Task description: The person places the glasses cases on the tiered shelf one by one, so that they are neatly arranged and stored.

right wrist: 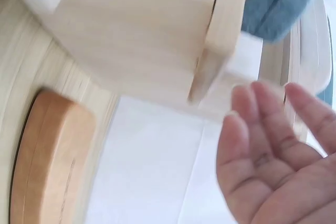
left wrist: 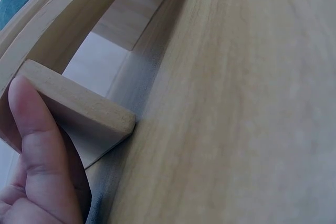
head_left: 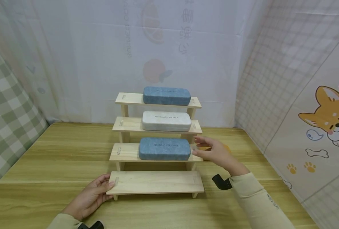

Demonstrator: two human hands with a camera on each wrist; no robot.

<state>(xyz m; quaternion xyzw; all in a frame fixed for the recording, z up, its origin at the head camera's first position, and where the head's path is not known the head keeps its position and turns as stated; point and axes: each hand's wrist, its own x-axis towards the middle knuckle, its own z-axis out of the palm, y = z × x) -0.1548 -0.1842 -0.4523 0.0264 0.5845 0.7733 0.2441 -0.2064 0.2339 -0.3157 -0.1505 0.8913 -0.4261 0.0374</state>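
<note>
A pale wooden stepped display stand has several tiers. A blue glasses case sits on the second tier from the bottom, a white glasses case above it, and another blue glasses case on top. The lowest tier is bare. My left hand grips the left end of that lowest tier; the left wrist view shows a digit against the wooden leg. Beside the right end of the lower blue case, my right hand is held with fingers extended and nothing in it.
An orange-brown glasses case lies on the wood-grain table right of the stand, mostly hidden behind my right hand in the head view. A white printed cloth hangs behind. A green checked cloth stands left, a cartoon-dog panel right.
</note>
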